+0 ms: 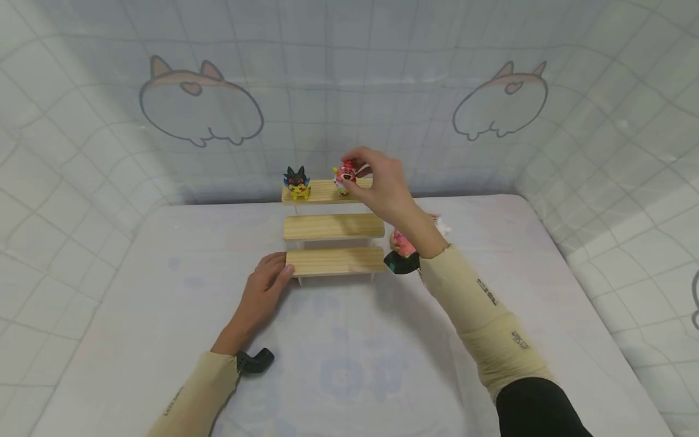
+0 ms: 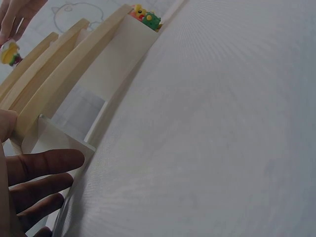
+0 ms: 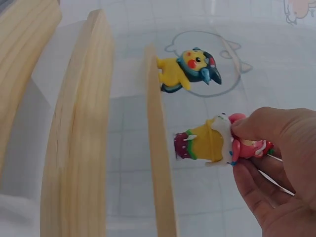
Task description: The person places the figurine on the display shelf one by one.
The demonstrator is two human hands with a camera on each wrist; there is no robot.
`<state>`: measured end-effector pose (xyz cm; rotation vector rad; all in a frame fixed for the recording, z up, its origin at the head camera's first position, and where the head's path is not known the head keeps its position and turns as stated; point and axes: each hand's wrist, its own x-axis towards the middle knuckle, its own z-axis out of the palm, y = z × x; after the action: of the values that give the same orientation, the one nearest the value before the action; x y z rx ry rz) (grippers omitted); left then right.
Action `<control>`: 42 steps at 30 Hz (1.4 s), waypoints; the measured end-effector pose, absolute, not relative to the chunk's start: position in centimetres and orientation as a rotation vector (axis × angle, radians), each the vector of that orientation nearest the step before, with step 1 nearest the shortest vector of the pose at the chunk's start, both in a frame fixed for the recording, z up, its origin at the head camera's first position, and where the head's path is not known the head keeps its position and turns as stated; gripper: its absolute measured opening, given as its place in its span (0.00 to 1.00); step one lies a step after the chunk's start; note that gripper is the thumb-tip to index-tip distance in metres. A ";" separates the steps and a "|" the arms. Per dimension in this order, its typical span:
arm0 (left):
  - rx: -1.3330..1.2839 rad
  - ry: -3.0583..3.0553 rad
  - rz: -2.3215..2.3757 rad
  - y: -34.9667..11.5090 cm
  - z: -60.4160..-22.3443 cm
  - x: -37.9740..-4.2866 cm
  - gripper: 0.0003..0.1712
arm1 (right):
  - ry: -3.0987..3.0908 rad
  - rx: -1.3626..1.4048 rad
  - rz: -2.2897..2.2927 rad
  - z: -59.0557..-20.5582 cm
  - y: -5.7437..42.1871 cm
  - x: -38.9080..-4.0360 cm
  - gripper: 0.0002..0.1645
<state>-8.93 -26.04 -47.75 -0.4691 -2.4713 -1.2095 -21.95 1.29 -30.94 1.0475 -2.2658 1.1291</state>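
Note:
In the head view my right hand pinches a small figurine above the right part of the top tier. The right wrist view shows this figurine with a pink upper part, yellow body and dark red base, which is just apart from the plank. My left hand is at the left end of the wooden three-tier display stand. Its thumb rests on the lowest plank, and its extended fingers lie by the white side panel. A yellow figurine with a dark hood stands on the top tier's left.
Right of the stand, colourful figurines are partly hidden by my right forearm; a green figurine shows in the left wrist view. A white cloth covers the table. Behind the stand hangs a grid-patterned curtain.

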 end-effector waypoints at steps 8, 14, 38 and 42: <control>-0.446 -2.485 -1.210 -25.9 -48.0 -9.0 0.14 | -2.227 1.053 1.220 -31.7 0.0 -22.6 0.21; -0.444 -2.493 -1.194 -26.1 -48.0 -9.0 0.15 | -2.205 1.062 1.264 -32.0 -0.3 -22.7 0.22; -0.442 -2.497 -1.199 -25.6 -48.0 -8.7 0.14 | -2.196 1.024 1.391 -32.9 0.3 -22.4 0.30; -0.452 -2.495 -1.201 -25.6 -48.0 -8.8 0.15 | -2.151 0.963 1.456 -33.4 1.2 -22.1 0.31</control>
<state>-8.76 -25.57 -48.01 -0.4520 -2.4949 -1.2007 -22.06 1.24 -33.41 0.9632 -2.1514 1.4563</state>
